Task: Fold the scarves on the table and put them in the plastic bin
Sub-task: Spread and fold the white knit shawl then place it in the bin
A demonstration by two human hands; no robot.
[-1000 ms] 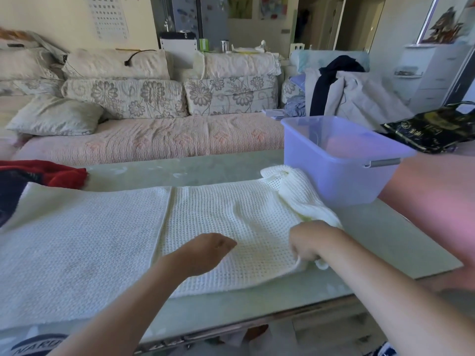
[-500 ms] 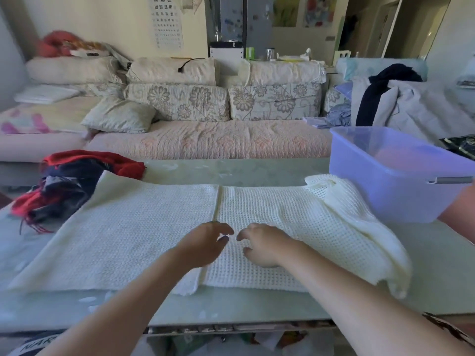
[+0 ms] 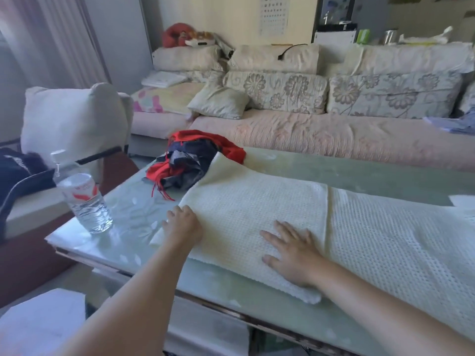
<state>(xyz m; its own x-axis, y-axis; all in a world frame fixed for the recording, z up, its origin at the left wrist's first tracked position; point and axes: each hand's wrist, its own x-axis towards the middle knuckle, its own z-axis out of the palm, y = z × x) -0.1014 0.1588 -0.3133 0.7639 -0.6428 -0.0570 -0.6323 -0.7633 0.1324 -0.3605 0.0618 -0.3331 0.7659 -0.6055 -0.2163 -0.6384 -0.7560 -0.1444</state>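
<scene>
**Cream scarf spread flat, both hands on its left half**

A long sofa [image 3: 334, 134] with flowered cushions runs across the far side of the room. In front of it stands the green glass tabletop [image 3: 385, 173], stretching from near left to right. The cream scarf [image 3: 257, 206] lies spread along the tabletop. A straight fold edge crosses it right of centre, and its far left corner rests up against a second scarf. That red and navy scarf [image 3: 195, 160] sits in a loose heap at the far left of the tabletop, its red fringe trailing onto the glass. A clear water bottle [image 3: 84, 201] stands upright near the tabletop's left corner, well apart from both scarves.

The right hand [image 3: 290, 255] lies flat on the cream scarf near its near edge, fingers straight and spread, its grip apart. The left hand [image 3: 183, 223] is at the scarf's left end, its fingers curled, its grip closed on that edge.
</scene>
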